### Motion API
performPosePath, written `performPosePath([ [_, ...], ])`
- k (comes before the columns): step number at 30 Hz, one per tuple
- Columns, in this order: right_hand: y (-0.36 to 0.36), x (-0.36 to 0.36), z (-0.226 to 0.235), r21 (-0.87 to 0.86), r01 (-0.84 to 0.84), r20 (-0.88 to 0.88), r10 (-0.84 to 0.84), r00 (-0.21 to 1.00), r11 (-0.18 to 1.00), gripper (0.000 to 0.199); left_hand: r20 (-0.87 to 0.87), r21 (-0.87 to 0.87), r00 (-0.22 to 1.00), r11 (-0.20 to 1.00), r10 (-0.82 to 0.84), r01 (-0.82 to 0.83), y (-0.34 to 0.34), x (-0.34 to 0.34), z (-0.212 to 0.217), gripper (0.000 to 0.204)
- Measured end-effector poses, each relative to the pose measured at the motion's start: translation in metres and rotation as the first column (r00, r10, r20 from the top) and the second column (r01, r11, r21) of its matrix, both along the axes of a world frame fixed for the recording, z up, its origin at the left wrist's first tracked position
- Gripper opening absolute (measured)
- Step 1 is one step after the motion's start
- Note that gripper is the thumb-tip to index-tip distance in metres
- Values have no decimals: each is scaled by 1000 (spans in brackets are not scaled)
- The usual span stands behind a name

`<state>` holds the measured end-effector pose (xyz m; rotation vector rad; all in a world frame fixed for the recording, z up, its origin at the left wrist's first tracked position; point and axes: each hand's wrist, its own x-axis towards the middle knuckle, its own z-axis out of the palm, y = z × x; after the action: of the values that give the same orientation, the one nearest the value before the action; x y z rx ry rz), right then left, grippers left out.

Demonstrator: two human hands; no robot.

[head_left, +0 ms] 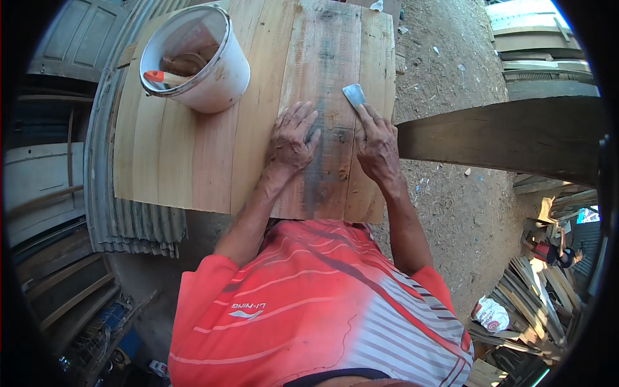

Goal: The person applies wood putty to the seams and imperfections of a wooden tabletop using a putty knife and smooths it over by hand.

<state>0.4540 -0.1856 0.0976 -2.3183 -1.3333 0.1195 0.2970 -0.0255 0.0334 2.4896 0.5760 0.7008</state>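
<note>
A panel of joined wooden boards [258, 129] lies in front of me, its planks running away from my body. My left hand [293, 138] rests on it, palm down with the fingers stretched out, near a dark-stained plank. In my right hand [377, 145] is a putty knife [354, 95]; its metal blade points up and left over the panel's right part, and the grip is hidden under my fingers. A white plastic bucket [213, 84] stands on the panel at the far left. Inside it are brown filler [187, 63] and a tool with an orange-tipped handle [155, 76].
Corrugated sheets [138, 222] stick out below the panel on the left. A dark wooden beam [503, 138] extends to the right from beside my right hand. Dirt ground [451, 213] runs along the right, with stacked boards [532, 297] and a distant person [558, 253].
</note>
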Motion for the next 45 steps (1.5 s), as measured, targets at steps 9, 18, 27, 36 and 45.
performPosePath([
  [9,-42,-37,-17,-93,-78,165,92,982,993,54,36,2,999,1000,27,-27,-3,4,2,41],
  [18,2,-5,-24,-99,-65,158,81,984,993,54,21,-10,999,1000,24,-24,0,5,6,40],
  [27,12,-16,-41,-172,-107,237,146,960,979,58,17,-25,1000,1000,16,-16,-1,3,5,40],
  [36,16,-18,-56,-130,-63,316,102,943,990,66,-12,-46,1000,999,9,-9,-5,8,3,44],
  [45,28,-25,-53,-161,-66,268,108,957,985,62,23,-12,1000,1000,-4,4,0,2,2,42],
])
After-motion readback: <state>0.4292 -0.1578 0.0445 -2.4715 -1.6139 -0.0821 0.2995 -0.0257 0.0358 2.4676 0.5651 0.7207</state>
